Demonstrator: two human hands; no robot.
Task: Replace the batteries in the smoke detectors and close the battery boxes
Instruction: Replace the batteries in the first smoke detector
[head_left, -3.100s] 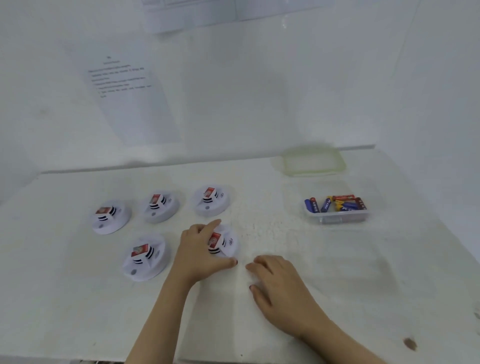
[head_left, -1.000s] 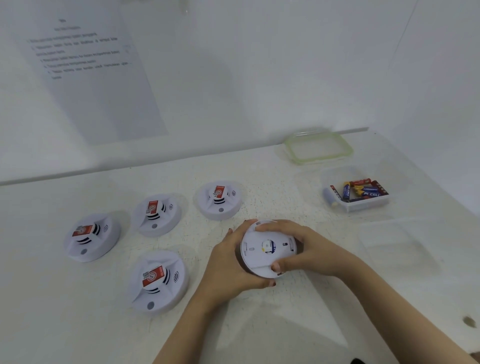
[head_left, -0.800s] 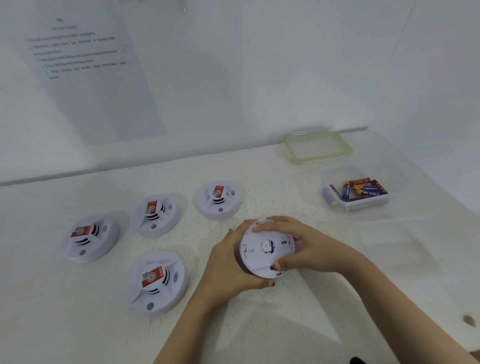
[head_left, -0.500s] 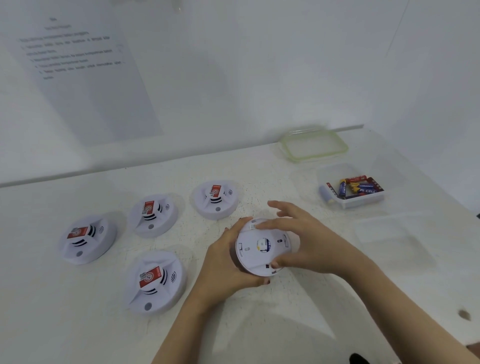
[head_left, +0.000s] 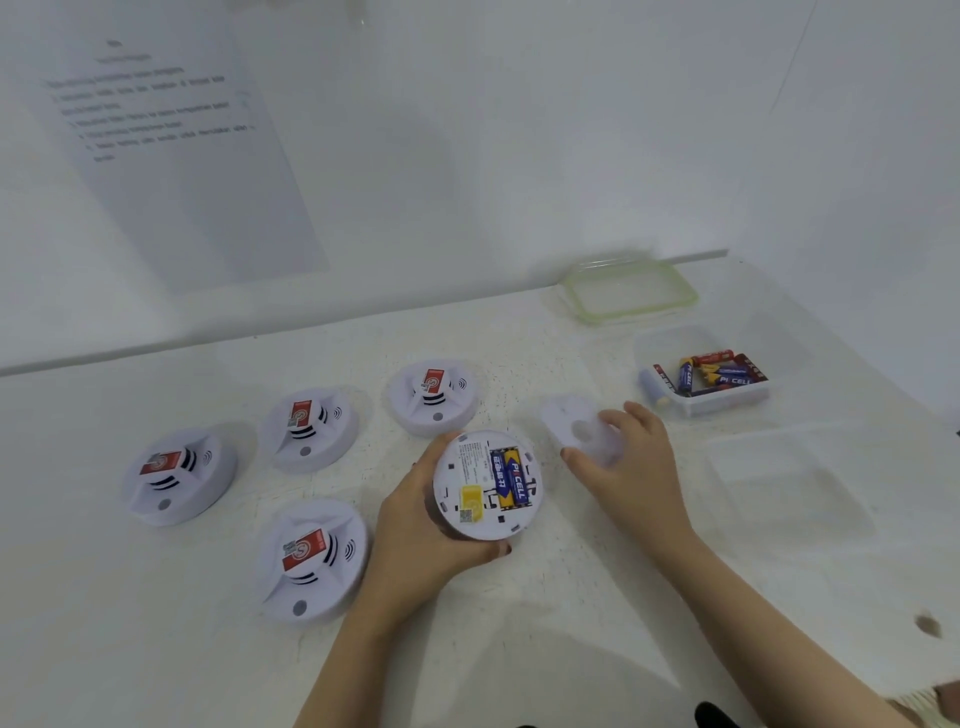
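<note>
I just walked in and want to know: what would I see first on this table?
Near the middle, the left hand holds a round white smoke detector flipped over, with two blue and yellow batteries showing in its open back. Just right of it, the right hand holds the round white cover. Four more detectors sit face up on the left, and a clear box of batteries stands at far right.

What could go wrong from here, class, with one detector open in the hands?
1. The right hand holds the removed cover loosely; it could slip or get mislaid.
2. The open detector is tilted in the left hand, so its two batteries might drop out.
</note>
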